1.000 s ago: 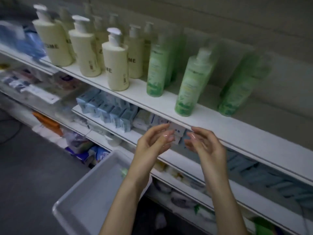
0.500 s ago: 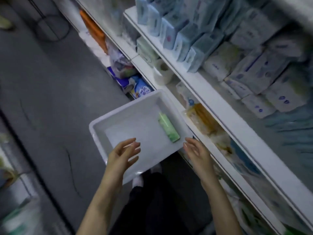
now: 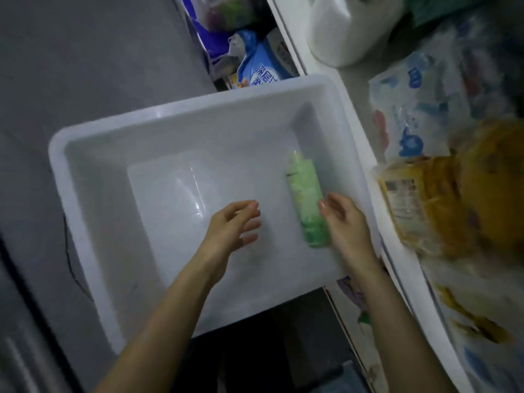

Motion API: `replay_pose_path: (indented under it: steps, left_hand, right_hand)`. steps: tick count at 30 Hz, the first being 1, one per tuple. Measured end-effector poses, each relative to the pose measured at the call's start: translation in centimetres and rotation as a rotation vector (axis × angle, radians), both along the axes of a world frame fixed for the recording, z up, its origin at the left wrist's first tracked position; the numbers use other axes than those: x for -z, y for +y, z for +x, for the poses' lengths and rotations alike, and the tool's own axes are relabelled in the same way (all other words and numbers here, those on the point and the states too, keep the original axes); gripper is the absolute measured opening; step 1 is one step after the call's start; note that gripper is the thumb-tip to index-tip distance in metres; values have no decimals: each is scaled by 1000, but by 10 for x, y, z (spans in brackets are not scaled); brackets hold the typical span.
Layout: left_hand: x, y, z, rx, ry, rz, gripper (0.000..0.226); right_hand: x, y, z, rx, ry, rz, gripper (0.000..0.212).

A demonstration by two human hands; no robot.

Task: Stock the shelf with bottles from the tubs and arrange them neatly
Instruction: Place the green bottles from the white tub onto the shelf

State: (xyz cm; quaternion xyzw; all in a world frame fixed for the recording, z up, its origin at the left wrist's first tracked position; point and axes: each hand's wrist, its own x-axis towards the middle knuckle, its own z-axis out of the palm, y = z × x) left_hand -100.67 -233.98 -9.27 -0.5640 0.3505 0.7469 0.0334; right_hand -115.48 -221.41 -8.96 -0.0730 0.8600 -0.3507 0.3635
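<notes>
A white plastic tub [image 3: 147,120] sits on the floor against the shelving. One green bottle [image 3: 307,198] lies on its side in the tub, along the right wall, cap pointing away from me. My right hand [image 3: 344,222] is inside the tub right beside the bottle's lower half, fingers relaxed, at or nearly touching it. My left hand [image 3: 235,225] hovers over the bare tub bottom, left of the bottle, fingers loosely spread and holding nothing.
A white shelf edge [image 3: 397,259] runs along the tub's right side. On that shelf lie a yellow packet [image 3: 425,205], a blue-and-white bag [image 3: 416,114] and a white roll [image 3: 346,26]. A blue pouch [image 3: 263,66] sits beyond the tub. Grey floor [image 3: 71,52] lies to the left.
My view dropped from the upper shelf of bottles down to the tub. Both hands went down into the tub, and the right hand came up beside the green bottle.
</notes>
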Motion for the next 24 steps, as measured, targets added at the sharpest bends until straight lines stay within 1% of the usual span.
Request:
replay_pose_path:
  steps: [4,9,11,14,16,18,21,24]
  left_hand:
    - [27,7,-28,-24,33,27,26]
    - [44,17,-37,-9,29,51,29]
    - [45,19,-36,-8,32,55,30]
    - [46,19,-32,-11,27,58,28]
    - [45,18,-30,-5,28,58,31]
    - [45,17,-28,-2,21,53,34]
    - [46,14,-27,-13,10,56,33]
    - [46,14,-25,-10,11,52,32]
  right_hand:
    - [27,-2,-4,-49,13,14,42]
    - [36,-3,-8,-63,22,29,41]
    - [34,-5,-10,-11,-15,-4,37]
    - [33,-7,-8,45,-112,-61,22]
    - [36,-8,-6,31,-134,-46,22]
    - [41,-10,-3,38,-167,-5,30]
    - [47,-14,6,10,-249,-24,31]
    - [52,-14,13,-30,-241,-41,29]
